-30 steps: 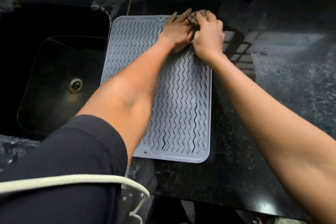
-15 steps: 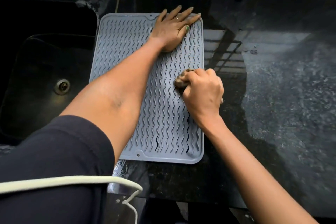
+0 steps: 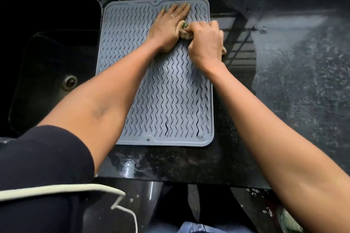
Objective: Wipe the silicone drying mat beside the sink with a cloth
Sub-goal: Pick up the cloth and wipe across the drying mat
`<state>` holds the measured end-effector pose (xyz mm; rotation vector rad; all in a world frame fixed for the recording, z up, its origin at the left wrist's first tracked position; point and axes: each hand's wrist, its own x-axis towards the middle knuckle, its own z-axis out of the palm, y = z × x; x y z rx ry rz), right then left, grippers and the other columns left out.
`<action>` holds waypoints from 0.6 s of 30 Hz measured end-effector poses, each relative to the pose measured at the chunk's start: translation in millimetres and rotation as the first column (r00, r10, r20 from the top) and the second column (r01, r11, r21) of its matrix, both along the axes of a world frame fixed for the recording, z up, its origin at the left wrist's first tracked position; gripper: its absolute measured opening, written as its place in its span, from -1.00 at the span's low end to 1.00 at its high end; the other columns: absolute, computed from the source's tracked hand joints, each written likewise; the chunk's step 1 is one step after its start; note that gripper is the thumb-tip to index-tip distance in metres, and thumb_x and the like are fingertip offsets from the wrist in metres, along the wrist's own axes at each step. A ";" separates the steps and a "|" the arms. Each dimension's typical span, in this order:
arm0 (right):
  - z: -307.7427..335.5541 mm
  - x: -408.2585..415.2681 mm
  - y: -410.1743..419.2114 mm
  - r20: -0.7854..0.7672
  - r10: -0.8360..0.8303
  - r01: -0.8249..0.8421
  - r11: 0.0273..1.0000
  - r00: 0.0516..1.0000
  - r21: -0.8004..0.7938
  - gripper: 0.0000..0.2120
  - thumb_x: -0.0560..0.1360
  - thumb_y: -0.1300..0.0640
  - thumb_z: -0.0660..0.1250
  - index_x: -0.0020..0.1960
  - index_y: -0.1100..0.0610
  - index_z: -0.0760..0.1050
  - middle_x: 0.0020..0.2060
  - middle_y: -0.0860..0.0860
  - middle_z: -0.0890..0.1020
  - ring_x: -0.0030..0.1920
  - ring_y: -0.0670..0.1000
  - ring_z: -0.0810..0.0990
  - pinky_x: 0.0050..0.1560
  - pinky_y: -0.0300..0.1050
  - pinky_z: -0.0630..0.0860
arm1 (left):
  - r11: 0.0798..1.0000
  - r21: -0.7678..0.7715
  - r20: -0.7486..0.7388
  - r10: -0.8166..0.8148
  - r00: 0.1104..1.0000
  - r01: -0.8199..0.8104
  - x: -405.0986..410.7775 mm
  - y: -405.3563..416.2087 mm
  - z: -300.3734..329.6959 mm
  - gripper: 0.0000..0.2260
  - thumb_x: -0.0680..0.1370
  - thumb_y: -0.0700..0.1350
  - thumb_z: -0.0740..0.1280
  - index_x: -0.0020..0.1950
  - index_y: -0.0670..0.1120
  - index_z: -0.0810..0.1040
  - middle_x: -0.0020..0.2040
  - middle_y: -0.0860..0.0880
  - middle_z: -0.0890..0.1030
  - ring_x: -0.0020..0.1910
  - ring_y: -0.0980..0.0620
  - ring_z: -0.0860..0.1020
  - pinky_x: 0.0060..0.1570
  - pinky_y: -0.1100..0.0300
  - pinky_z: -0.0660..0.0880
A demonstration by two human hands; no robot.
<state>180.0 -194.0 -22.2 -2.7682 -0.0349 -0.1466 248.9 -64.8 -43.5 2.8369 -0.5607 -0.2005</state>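
Observation:
A grey silicone drying mat [image 3: 170, 100] with wavy ridges lies on the black counter, right of the sink. My left hand [image 3: 168, 24] presses flat on the mat's far part, fingers together and pointing away from me. My right hand [image 3: 205, 43] is closed around a bunched brownish cloth [image 3: 184, 34] on the mat's far right side, touching my left thumb. Most of the cloth is hidden under my right hand; a bit shows at its right edge.
A black sink [image 3: 51, 66] with a metal drain [image 3: 70, 81] lies left of the mat. Wet, speckled black countertop [image 3: 293, 91] stretches to the right. The counter's front edge [image 3: 170, 178] runs below the mat. A white tiled wall borders the back.
My right hand has slid the cloth from the middle right of the mat up to the far right, against my left hand. My left hand stays pressed on the mat's far part.

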 end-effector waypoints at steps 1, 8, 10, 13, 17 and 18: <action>-0.6 -10.6 1.6 0.019 0.001 -0.001 1.000 1.000 -0.018 -0.64 0.44 0.33 0.12 0.15 0.10 0.51 0.15 0.05 0.59 0.16 0.16 0.43 0.10 0.04 0.35 | 1.000 0.019 0.009 0.002 1.000 -0.002 0.6 -0.8 0.2 -0.50 0.62 -0.01 -0.05 0.57 -0.03 0.03 0.59 -0.02 0.08 0.57 -0.04 0.01 0.52 0.01 -0.10; -1.6 -118.8 7.4 0.092 0.006 0.002 0.997 0.996 -0.078 -0.79 0.43 0.27 0.20 -0.10 0.14 0.60 -0.15 0.06 0.67 -0.12 0.14 0.53 -0.20 -0.06 0.31 | 0.999 0.039 0.033 0.017 0.999 -0.018 1.7 -0.4 -3.5 -0.55 0.66 -0.04 -0.08 0.57 0.00 0.02 0.58 0.00 0.09 0.57 -0.02 0.02 0.53 0.00 -0.07; 8.8 -138.0 7.3 0.090 0.024 -0.020 0.999 0.996 -0.047 -0.83 0.35 0.27 0.25 -0.22 0.15 0.62 -0.27 0.07 0.67 -0.23 0.16 0.54 -0.27 -0.10 0.28 | 0.999 0.030 0.042 0.035 0.999 -0.036 -2.0 -3.6 0.0 -0.55 0.66 -0.04 -0.06 0.56 -0.02 0.09 0.57 -0.01 0.15 0.56 -0.03 0.08 0.53 0.00 -0.04; 27.7 -142.6 -4.3 -0.081 0.035 -0.025 0.993 0.996 0.116 -0.74 0.28 0.13 0.21 -0.21 0.07 0.67 -0.26 0.02 0.70 -0.18 0.14 0.58 -0.23 -0.12 0.38 | 0.983 -0.139 0.092 0.134 0.987 -0.120 -23.5 -12.6 3.9 -0.61 0.64 -0.07 0.01 0.45 -0.03 0.36 0.48 -0.03 0.36 0.45 -0.03 0.34 0.48 0.05 0.10; 48.6 -91.9 -11.5 -0.009 -0.162 0.147 0.873 0.987 0.466 -0.70 0.33 0.17 0.19 -0.13 0.00 0.68 -0.14 -0.07 0.73 -0.07 0.01 0.63 -0.07 -0.08 0.56 | 0.972 -0.207 0.080 0.128 0.989 -0.110 -65.0 -1.7 9.1 -0.57 0.60 -0.01 -0.01 0.38 -0.03 0.45 0.45 -0.04 0.42 0.40 -0.06 0.41 0.44 0.05 0.19; 47.3 -73.0 -9.3 0.015 -0.144 0.123 0.891 0.989 0.437 -0.68 0.36 0.20 0.19 -0.05 0.00 0.66 -0.04 -0.05 0.71 0.02 0.03 0.61 0.01 -0.04 0.54 | 0.979 -0.180 0.065 0.105 0.992 -0.091 -72.8 3.0 9.4 -0.56 0.60 -0.01 -0.02 0.41 -0.03 0.42 0.47 -0.06 0.39 0.44 -0.06 0.36 0.46 0.03 0.14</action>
